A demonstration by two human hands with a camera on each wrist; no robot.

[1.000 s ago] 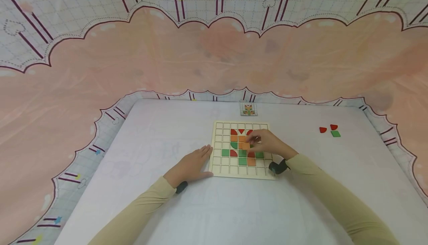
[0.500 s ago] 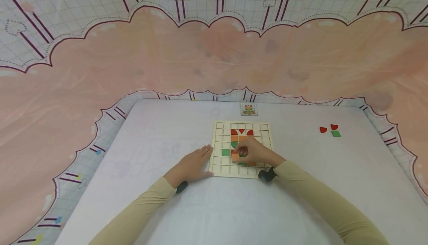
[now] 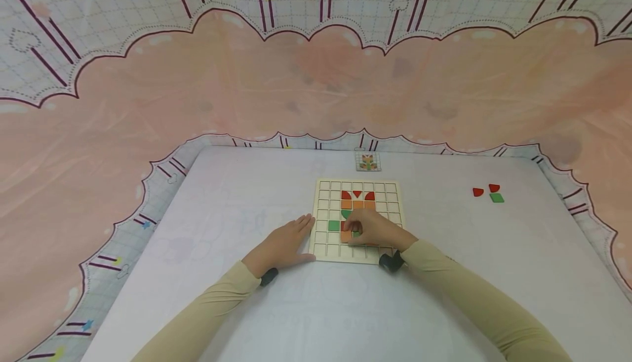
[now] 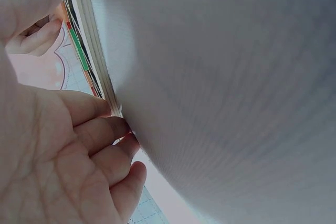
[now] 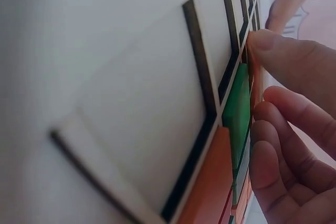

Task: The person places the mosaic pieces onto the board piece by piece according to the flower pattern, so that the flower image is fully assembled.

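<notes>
A pale wooden grid board point(image 3: 326, 249) lies on the table, with red, orange and green tiles set in its cells. My left hand point(image 3: 283, 244) rests against the board's left edge, fingers and thumb extended; the left wrist view shows its fingertips at the board's side edge point(image 4: 100, 51). My right hand point(image 3: 377, 228) is over the lower middle of the board. Its thumb and index finger pinch an orange square tile point(image 3: 345, 237) at a cell below a red tile, left of a green tile point(image 5: 239, 103). The right hand hides several tiles behind it.
Two red rounded pieces point(image 3: 478, 192) and a green diamond-like tile point(image 3: 496, 198) lie on the table to the right. A small card point(image 3: 367, 161) with a gridded flower picture lies beyond the board. Patterned cloth hangs behind the white table point(image 3: 296, 318).
My right hand has moved left and toward me across the board with the orange tile, lowering it to a cell in the lower part. The left hand has stayed at the board's edge.
</notes>
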